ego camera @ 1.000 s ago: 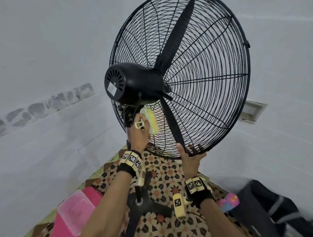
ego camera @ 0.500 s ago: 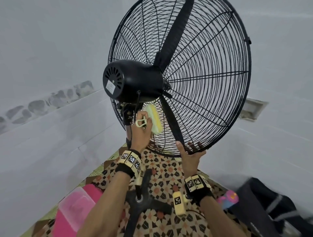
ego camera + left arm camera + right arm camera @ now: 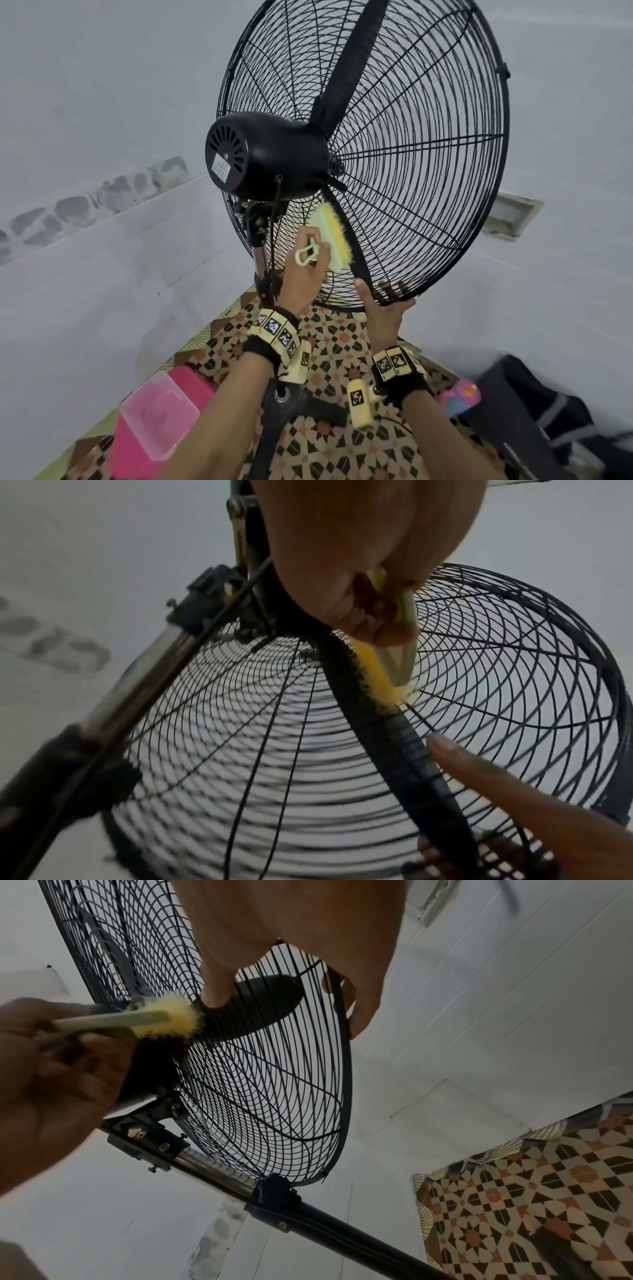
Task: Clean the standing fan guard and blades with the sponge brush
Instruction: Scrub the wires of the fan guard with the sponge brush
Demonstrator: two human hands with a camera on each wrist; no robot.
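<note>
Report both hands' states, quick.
Left hand: gripping the sponge brush.
Right hand: fingers hooked through the fan guard rim, holding it.

The fan (image 3: pixel 394 144) is black. Near it, the brush (image 3: pixel 330 236) is yellow and pale green. Below it, the floor (image 3: pixel 329 346) has brown, black and cream shapes beside a pink box (image 3: pixel 161 414).

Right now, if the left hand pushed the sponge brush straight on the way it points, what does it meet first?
Likely the black wire fan guard: the left hand holds the yellow-and-green sponge brush with its bristles already at the rear mesh. The black lower blade sits just behind; the gap between them is unclear.
</note>
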